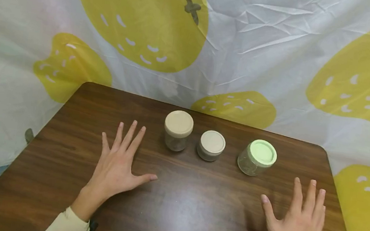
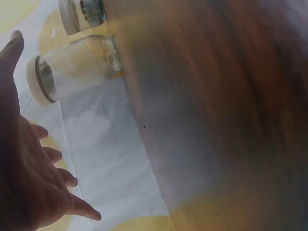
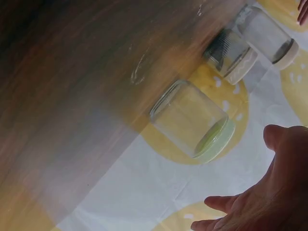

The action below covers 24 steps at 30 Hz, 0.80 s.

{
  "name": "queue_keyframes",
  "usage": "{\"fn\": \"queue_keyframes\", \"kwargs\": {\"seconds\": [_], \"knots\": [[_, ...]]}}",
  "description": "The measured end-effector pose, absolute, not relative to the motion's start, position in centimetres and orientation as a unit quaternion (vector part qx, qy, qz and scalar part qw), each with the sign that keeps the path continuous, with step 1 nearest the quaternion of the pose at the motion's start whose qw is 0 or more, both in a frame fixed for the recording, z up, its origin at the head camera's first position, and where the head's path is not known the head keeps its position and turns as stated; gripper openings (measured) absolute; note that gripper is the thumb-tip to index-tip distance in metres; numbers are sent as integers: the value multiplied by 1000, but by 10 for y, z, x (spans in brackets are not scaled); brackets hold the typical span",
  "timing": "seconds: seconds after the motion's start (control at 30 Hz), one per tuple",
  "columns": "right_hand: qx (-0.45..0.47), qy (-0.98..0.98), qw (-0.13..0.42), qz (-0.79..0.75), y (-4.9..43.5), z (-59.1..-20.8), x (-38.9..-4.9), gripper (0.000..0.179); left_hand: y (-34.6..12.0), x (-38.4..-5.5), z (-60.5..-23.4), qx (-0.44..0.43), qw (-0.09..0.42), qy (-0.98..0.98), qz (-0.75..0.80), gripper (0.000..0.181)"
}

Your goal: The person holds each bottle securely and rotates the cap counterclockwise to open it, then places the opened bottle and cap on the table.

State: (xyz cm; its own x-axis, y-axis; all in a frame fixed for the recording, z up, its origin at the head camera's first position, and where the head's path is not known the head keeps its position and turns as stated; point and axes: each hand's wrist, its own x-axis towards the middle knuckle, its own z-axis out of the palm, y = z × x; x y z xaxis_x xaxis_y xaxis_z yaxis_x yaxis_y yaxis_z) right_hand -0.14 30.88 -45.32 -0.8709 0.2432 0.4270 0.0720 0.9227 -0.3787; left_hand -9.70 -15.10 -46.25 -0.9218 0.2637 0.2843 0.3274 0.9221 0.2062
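Note:
Three lidded clear jars stand upright in a loose row on the table. The tall jar (image 1: 177,130) at the left has a beige lid, the short jar (image 1: 211,145) in the middle a cream lid, and the jar (image 1: 257,157) at the right a pale green lid. My left hand (image 1: 116,168) is spread with straight fingers, left of the tall jar and apart from it. My right hand (image 1: 297,225) is also spread, to the right of and nearer than the green-lidded jar (image 3: 192,122). Both hands are empty. In the left wrist view the tall jar (image 2: 77,67) shows see-through walls.
The dark brown wooden table (image 1: 187,208) has rounded far corners. Behind it and along its sides hangs a white cloth (image 1: 234,52) printed with large yellow fruit shapes. The jars stand near the table's far edge. A light sleeve (image 1: 69,226) covers the left forearm.

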Motion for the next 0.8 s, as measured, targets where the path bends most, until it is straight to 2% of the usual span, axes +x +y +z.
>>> {"fn": "queue_keyframes", "kwargs": {"seconds": [0.17,0.33,0.6,0.8], "knots": [[-75,-947,254,181,307,-456,-2,107,-146,-97,-463,-149,118,-967,-167,132],[-60,-945,271,174,306,-456,-6,118,-142,-96,-462,-138,141,-957,-213,125],[-43,-938,294,177,297,-448,-9,114,-132,-96,-453,-129,174,-940,-264,117],[-37,-926,313,207,283,-443,-14,103,-121,-92,-438,-93,174,-931,-306,94]]}}
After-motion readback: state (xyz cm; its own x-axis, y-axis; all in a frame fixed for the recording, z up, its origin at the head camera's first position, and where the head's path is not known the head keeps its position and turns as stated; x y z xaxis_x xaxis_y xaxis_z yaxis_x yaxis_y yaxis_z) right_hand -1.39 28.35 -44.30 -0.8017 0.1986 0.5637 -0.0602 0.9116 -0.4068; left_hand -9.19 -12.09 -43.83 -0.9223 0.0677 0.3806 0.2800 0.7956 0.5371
